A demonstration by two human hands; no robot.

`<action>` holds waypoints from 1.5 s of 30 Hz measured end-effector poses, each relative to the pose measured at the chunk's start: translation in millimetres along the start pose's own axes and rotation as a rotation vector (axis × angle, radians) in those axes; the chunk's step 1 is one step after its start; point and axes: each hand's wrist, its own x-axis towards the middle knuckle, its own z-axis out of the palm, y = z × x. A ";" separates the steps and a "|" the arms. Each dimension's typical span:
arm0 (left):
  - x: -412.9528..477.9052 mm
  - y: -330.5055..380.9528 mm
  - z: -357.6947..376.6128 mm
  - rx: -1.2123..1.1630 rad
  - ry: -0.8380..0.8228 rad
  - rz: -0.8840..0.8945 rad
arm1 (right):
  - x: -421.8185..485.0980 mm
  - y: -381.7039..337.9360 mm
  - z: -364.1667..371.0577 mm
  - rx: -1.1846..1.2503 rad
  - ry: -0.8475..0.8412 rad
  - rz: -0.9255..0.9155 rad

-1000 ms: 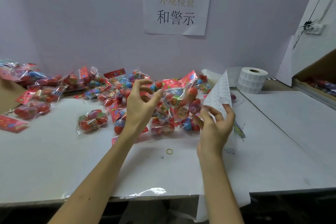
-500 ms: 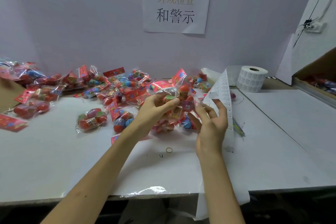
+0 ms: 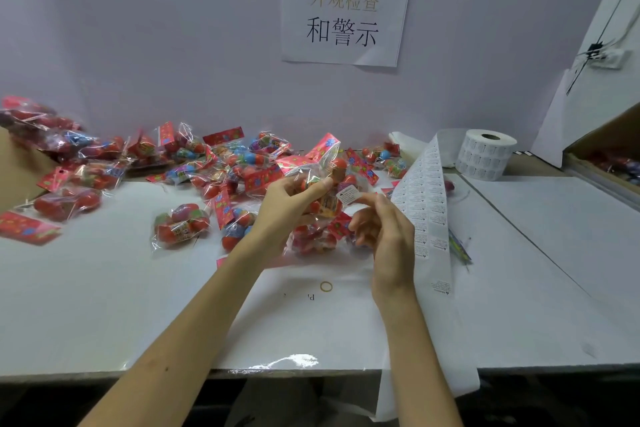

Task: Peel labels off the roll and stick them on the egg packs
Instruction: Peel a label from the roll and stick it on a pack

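My left hand (image 3: 290, 205) grips a clear egg pack (image 3: 323, 184) with red and orange eggs and a pink header, held above the table. A small white label (image 3: 349, 194) sits on the pack at the tip of my right forefinger. My right hand (image 3: 384, 236) has its fingers curled beside the pack, touching the label. Behind that hand the label strip (image 3: 424, 198) arches up from the label roll (image 3: 485, 153) and hangs over the table's front edge. Many more egg packs (image 3: 180, 225) lie in a heap across the back of the table.
The white table (image 3: 104, 305) has a yellow rubber band (image 3: 326, 286) near the middle. A pen (image 3: 459, 248) lies right of the strip. A cardboard box (image 3: 609, 152) with packs stands at far right, and a paper sign (image 3: 344, 9) hangs on the wall.
My left hand brought the egg pack down and closer. My right hand left the strip with a peeled label and moved it left onto the pack.
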 end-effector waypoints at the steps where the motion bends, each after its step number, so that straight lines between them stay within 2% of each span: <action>1: 0.0 -0.2 0.3 0.009 0.006 0.002 | -0.2 0.3 0.4 -0.024 -0.003 -0.009; 8: 0.1 1.4 1.6 -0.009 0.019 0.020 | 0.2 2.2 1.2 -0.157 0.010 -0.074; 27: 0.5 -1.6 0.7 0.016 0.068 0.075 | 2.8 10.5 -0.4 -0.398 0.079 -0.070; 37: -0.9 -1.9 1.1 0.048 0.038 0.081 | 8.8 21.8 -2.5 -0.494 0.024 -0.016; 41: -0.7 -0.2 0.1 -0.002 0.013 0.059 | 7.9 21.2 -3.6 -0.461 0.067 0.003; 45: -2.1 1.4 0.8 -0.022 0.024 0.034 | 4.8 11.6 -3.1 -0.285 0.113 0.012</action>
